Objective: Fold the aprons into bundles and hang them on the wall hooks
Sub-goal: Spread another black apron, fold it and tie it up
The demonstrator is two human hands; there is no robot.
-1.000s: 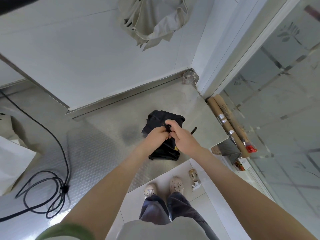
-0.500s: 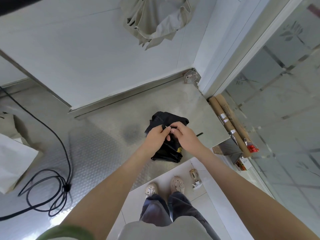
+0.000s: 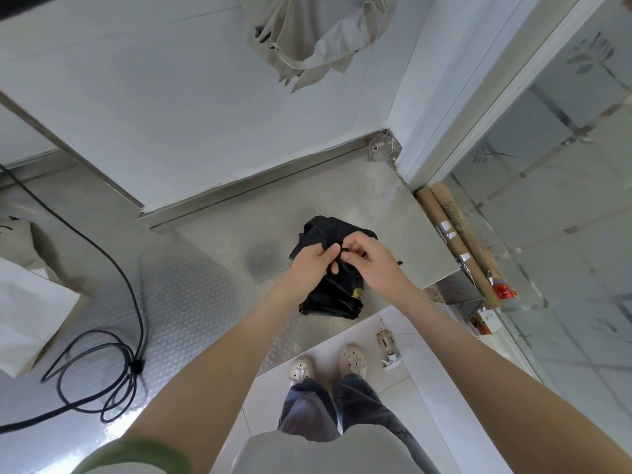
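Note:
A black apron (image 3: 337, 294), folded into a compact bundle, lies on the steel counter (image 3: 205, 285) near its front edge. My left hand (image 3: 313, 268) grips the bundle's upper part and pinches a thin black strap. My right hand (image 3: 371, 263) pinches the same strap just to the right, fingertips nearly meeting the left hand's. A short end of the strap pokes out beyond the right wrist. A beige apron (image 3: 314, 35) hangs bunched on the white wall above; its hook is hidden.
A coiled black cable (image 3: 102, 367) and a white paper bag (image 3: 30, 309) lie on the counter's left. Cardboard tubes (image 3: 458, 241) lean by the glass door on the right. A spray bottle (image 3: 386, 343) stands on the floor beside my shoes.
Both hands have shifted slightly on the bundle; the right hand's fingers have opened from a tight grip to a fingertip pinch on the strap. The bundle stays in place.

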